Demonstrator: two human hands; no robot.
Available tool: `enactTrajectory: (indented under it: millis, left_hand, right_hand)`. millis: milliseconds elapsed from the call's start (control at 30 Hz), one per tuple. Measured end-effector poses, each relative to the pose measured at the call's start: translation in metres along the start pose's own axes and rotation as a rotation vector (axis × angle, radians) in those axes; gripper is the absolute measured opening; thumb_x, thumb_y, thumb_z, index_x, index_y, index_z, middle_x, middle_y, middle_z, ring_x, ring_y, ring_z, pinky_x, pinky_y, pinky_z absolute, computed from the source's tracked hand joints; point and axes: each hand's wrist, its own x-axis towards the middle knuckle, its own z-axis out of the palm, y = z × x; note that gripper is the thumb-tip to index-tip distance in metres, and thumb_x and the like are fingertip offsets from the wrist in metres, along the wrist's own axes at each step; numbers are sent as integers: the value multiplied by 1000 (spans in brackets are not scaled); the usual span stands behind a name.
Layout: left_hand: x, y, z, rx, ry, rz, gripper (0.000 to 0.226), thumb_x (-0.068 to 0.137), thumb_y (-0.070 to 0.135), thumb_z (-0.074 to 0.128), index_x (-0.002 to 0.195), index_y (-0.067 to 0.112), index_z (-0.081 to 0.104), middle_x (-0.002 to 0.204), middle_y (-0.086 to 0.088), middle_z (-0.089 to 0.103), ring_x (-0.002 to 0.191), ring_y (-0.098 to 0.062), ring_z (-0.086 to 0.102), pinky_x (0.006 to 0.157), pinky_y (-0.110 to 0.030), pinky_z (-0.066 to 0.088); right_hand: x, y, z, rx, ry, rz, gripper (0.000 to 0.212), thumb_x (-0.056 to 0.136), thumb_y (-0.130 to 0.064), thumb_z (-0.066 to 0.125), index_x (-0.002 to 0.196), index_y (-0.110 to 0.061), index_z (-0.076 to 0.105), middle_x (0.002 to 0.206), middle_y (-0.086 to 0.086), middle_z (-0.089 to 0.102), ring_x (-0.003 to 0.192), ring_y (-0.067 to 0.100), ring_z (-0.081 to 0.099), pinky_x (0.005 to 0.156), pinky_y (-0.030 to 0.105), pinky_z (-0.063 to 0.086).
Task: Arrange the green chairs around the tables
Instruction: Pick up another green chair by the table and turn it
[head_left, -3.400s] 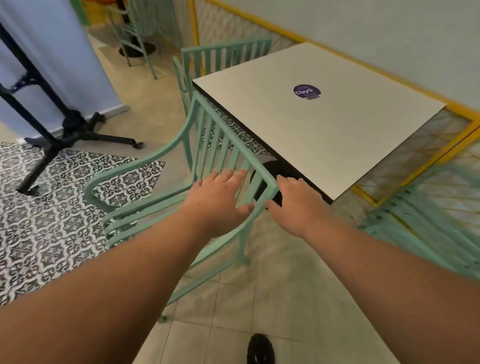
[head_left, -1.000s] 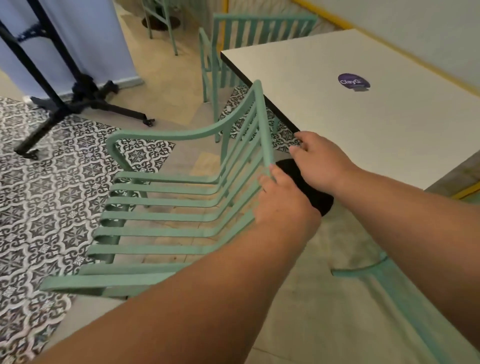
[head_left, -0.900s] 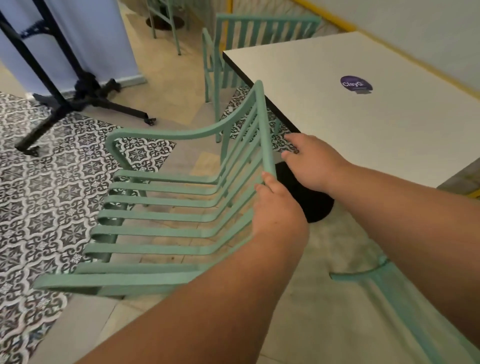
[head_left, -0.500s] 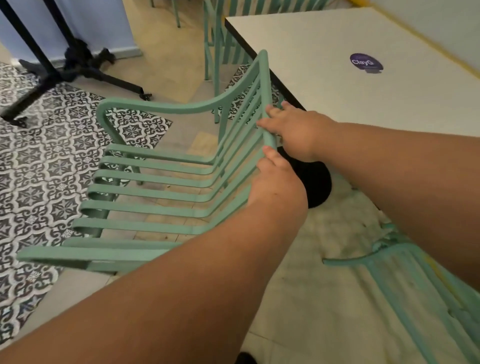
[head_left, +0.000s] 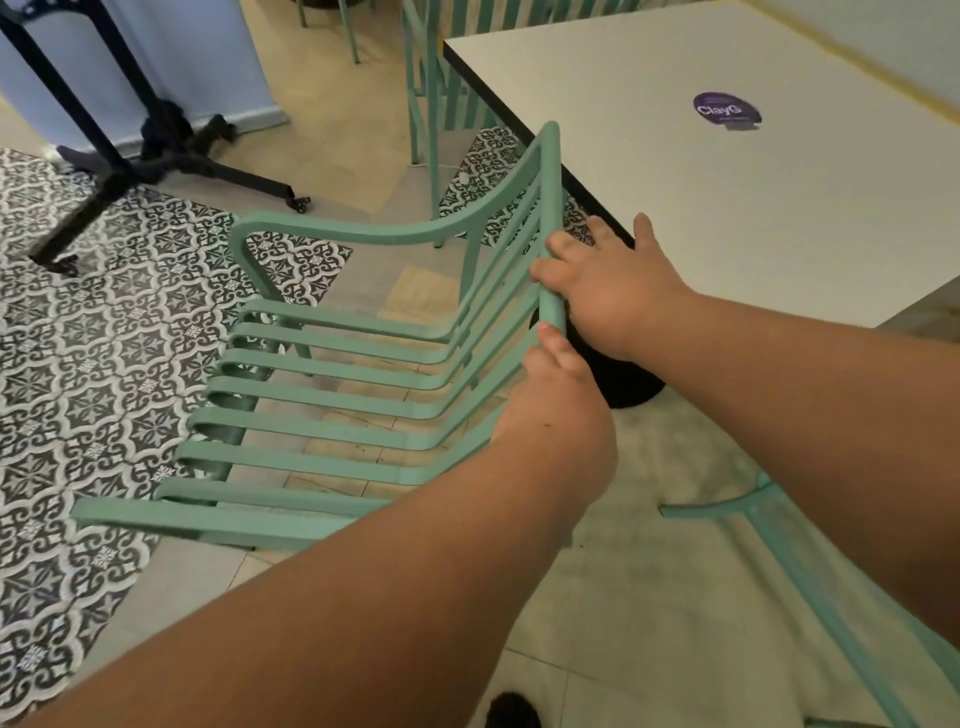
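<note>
A green slatted metal chair (head_left: 332, 395) stands beside the near left edge of the white table (head_left: 727, 197), its seat facing away from the table to the left. Both hands hold the top rail of its backrest. My left hand (head_left: 556, 410) grips the near end of the rail. My right hand (head_left: 608, 280) is wrapped around the rail a little farther along, next to the table's dark edge. A second green chair (head_left: 431, 78) stands at the table's far left corner.
The table's black round base (head_left: 623, 379) sits on the floor just behind the chair's backrest. Part of another green chair (head_left: 810, 571) shows at the lower right. A black stand (head_left: 156, 156) with wheeled legs is on the patterned tiles at the upper left.
The chair was swung round from facing me to standing side-on beside the table. In the last second my right hand moved from the table edge onto the backrest rail.
</note>
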Motion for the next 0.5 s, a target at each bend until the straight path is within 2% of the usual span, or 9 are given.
enactTrajectory:
  millis: [67, 133, 200, 233, 367, 433, 500]
  left_hand:
    - [-9, -1, -1, -18, -13, 12, 91, 95, 14, 52, 156, -10, -11, 163, -25, 11, 135, -29, 46, 94, -37, 50]
    - [-25, -11, -4, 6, -44, 30, 94, 95, 9, 53, 155, -6, -19, 164, -22, 6, 137, -31, 44, 103, -40, 50]
    - [-37, -26, -10, -31, -54, 53, 95, 94, 5, 53, 157, -3, -18, 163, -23, 12, 133, -34, 49, 100, -41, 50]
    - [-41, -33, -12, -40, -55, 66, 95, 93, 3, 52, 157, -1, -17, 163, -22, 15, 128, -34, 53, 98, -41, 51]
    - [-66, -69, -24, 40, -137, 115, 99, 91, -1, 48, 158, 10, -25, 168, -13, 10, 125, -30, 56, 102, -42, 52]
    - [-77, -88, -32, 50, -146, 133, 99, 93, -1, 47, 159, 16, -25, 169, -8, 13, 116, -26, 59, 97, -37, 53]
    - [-83, -107, -39, 53, -153, 133, 99, 94, -1, 46, 159, 21, -24, 167, -6, 20, 109, -22, 59, 88, -27, 48]
  right_hand:
    - [-11, -3, 2, -2, 2, 16, 45, 107, -31, 39, 151, -39, 30, 166, -2, 16, 156, 41, 8, 116, 76, 1]
    - [-22, -10, 1, 1, 8, 23, 45, 107, -28, 37, 150, -39, 31, 167, -1, 17, 156, 41, 6, 113, 78, -2]
    - [-31, -17, 0, 1, 14, 28, 44, 107, -27, 37, 149, -38, 33, 167, 1, 18, 156, 42, 4, 112, 81, -4]
    - [-35, -21, -1, 7, 11, 30, 43, 107, -28, 37, 149, -38, 34, 167, 3, 18, 156, 43, 3, 112, 81, -3]
    - [-46, -41, -3, 25, 0, 25, 38, 107, -30, 41, 145, -35, 38, 162, 7, 26, 156, 42, 3, 113, 81, 0]
    - [-50, -54, -7, 26, -15, 15, 36, 108, -33, 41, 143, -32, 40, 158, 10, 29, 155, 42, 3, 113, 81, 2]
    - [-51, -67, -11, 30, -34, 13, 35, 108, -37, 39, 143, -30, 40, 155, 11, 30, 156, 42, 3, 114, 79, 5]
